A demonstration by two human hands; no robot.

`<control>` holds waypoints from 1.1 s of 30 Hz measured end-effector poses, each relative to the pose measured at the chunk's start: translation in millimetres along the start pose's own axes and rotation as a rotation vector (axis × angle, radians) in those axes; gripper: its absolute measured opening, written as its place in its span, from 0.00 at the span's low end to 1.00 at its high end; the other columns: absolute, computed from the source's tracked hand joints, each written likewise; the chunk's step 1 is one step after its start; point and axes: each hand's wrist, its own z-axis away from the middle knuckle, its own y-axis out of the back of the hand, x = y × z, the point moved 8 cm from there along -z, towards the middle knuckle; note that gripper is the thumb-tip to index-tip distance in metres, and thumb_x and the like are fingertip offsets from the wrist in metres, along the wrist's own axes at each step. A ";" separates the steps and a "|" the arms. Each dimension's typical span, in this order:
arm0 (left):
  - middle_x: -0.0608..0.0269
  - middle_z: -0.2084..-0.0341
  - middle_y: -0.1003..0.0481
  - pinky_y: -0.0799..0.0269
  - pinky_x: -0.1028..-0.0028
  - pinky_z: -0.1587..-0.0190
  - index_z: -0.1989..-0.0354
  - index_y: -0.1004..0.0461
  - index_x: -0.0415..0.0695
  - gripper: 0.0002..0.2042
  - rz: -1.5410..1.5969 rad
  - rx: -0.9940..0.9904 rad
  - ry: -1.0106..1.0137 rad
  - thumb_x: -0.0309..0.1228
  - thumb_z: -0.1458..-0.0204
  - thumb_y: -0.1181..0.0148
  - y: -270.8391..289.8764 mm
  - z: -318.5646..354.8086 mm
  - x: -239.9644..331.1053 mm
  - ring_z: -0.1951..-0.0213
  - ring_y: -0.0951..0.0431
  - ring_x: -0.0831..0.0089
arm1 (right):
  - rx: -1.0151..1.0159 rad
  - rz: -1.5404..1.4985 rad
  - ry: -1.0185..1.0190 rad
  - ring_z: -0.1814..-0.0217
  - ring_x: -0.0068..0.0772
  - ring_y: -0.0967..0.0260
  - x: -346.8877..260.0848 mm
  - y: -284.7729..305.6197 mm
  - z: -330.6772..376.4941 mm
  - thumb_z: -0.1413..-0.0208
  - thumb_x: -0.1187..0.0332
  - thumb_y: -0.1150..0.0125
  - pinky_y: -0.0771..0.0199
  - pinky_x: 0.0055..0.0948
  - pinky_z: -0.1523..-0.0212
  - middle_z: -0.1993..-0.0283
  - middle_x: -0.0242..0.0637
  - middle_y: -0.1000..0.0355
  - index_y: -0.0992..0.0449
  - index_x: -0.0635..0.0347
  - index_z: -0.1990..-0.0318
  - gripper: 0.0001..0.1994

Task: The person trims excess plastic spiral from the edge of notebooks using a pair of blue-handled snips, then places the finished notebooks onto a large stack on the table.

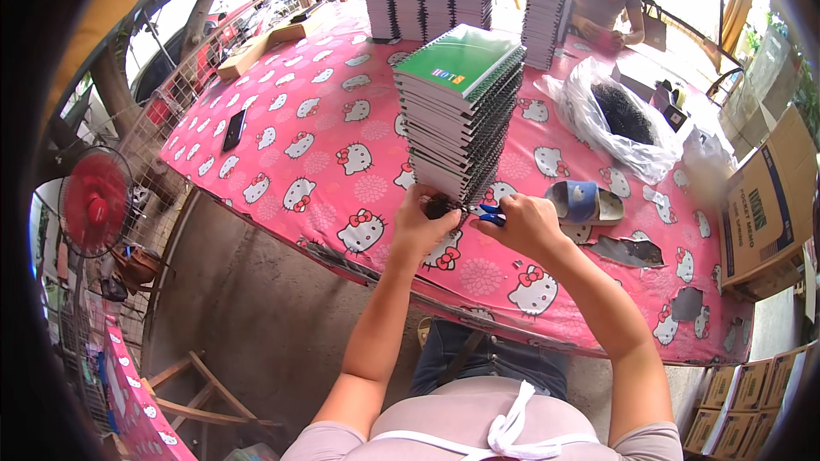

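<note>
A tall stack of spiral-bound notebooks (461, 111) stands in front of me, a green cover on top and black coils along its right side. At its near base, my left hand (421, 226) closes its fingers round a dark spiral binding (441, 205); exactly which notebook it belongs to is hidden. My right hand (528, 224) grips blue-handled pliers (490, 216), whose tip points left at the binding, close to my left fingertips. The tip is too small to tell whether it touches the wire.
A pink cat-print cloth (367, 188) covers the table. More notebook stacks (427, 2) stand at the back, near a seated person (602, 0). On the right are a plastic bag of black coils (623, 115), a blue slipper (583, 202) and a carton (769, 205). A phone (234, 130) lies left.
</note>
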 end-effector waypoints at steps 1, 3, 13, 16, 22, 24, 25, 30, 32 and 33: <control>0.59 0.72 0.24 0.33 0.79 0.82 0.53 0.34 0.40 0.24 0.022 -0.006 0.036 0.26 0.59 0.31 -1.2 1.1 2.4 0.77 0.25 0.78 | 0.069 0.013 0.053 0.70 0.46 0.26 2.7 -0.9 1.4 0.54 0.38 0.38 0.28 0.41 0.66 0.75 0.44 0.27 0.23 0.63 0.74 0.30; 0.59 0.71 0.24 0.32 0.79 0.81 0.53 0.35 0.39 0.24 0.077 -0.025 0.077 0.26 0.58 0.32 -0.1 0.5 -0.4 0.76 0.24 0.78 | 0.135 0.050 0.116 0.65 0.46 0.27 2.8 -1.0 2.7 0.54 0.38 0.38 0.29 0.41 0.62 0.71 0.44 0.27 0.24 0.63 0.70 0.30; 0.60 0.71 0.23 0.34 0.80 0.82 0.52 0.35 0.41 0.26 0.057 0.008 0.055 0.29 0.59 0.29 3.0 -1.2 -5.3 0.77 0.25 0.79 | -0.081 0.010 0.015 0.74 0.46 0.27 0.4 0.6 -1.8 0.55 0.39 0.36 0.27 0.40 0.70 0.78 0.43 0.28 0.25 0.64 0.76 0.30; 0.62 0.71 0.23 0.33 0.80 0.81 0.52 0.34 0.42 0.27 0.066 0.009 0.083 0.31 0.60 0.27 12.6 -5.5 -17.0 0.78 0.26 0.80 | -0.056 0.035 0.002 0.75 0.47 0.27 0.5 3.3 4.5 0.53 0.39 0.38 0.27 0.40 0.71 0.79 0.43 0.28 0.25 0.64 0.77 0.30; 0.60 0.70 0.23 0.35 0.81 0.82 0.51 0.35 0.39 0.27 0.087 -0.017 0.083 0.27 0.59 0.28 0.6 1.4 -9.4 0.77 0.25 0.79 | 0.364 0.127 0.215 0.73 0.46 0.25 -3.7 17.0 9.1 0.53 0.39 0.40 0.26 0.41 0.69 0.77 0.45 0.26 0.24 0.63 0.78 0.30; 0.59 0.70 0.23 0.36 0.81 0.82 0.50 0.36 0.38 0.27 0.075 -0.013 0.051 0.25 0.58 0.29 0.2 2.1 -10.0 0.75 0.24 0.79 | 0.102 0.073 0.073 0.68 0.44 0.25 -2.4 1.3 -0.6 0.53 0.39 0.39 0.26 0.40 0.65 0.73 0.45 0.25 0.23 0.63 0.75 0.29; 0.59 0.70 0.23 0.35 0.81 0.82 0.50 0.36 0.38 0.27 0.072 -0.015 0.030 0.26 0.58 0.28 3.0 -0.2 -15.3 0.75 0.24 0.79 | -0.125 0.031 -0.045 0.65 0.44 0.26 -2.5 -4.4 -3.3 0.54 0.38 0.40 0.27 0.40 0.62 0.70 0.45 0.25 0.23 0.63 0.73 0.30; 0.59 0.68 0.23 0.34 0.80 0.81 0.50 0.36 0.39 0.29 0.084 -0.005 0.096 0.28 0.60 0.27 6.8 -2.7 -21.2 0.75 0.25 0.79 | -0.086 0.054 -0.061 0.68 0.44 0.26 1.2 3.1 4.2 0.54 0.36 0.41 0.27 0.39 0.65 0.73 0.44 0.26 0.23 0.63 0.74 0.31; 0.59 0.66 0.24 0.32 0.80 0.80 0.50 0.36 0.39 0.30 0.109 -0.038 0.099 0.31 0.62 0.25 6.4 -4.3 -26.5 0.77 0.27 0.80 | 0.348 0.121 0.179 0.78 0.45 0.27 1.2 13.7 16.1 0.53 0.36 0.41 0.26 0.40 0.72 0.80 0.43 0.28 0.24 0.63 0.80 0.32; 0.59 0.67 0.23 0.32 0.80 0.80 0.51 0.36 0.40 0.29 0.083 -0.027 0.083 0.30 0.61 0.26 3.1 -2.2 -20.8 0.76 0.26 0.80 | 0.380 0.134 0.205 0.78 0.45 0.27 0.1 13.2 15.3 0.53 0.36 0.41 0.26 0.41 0.72 0.80 0.43 0.28 0.24 0.63 0.80 0.32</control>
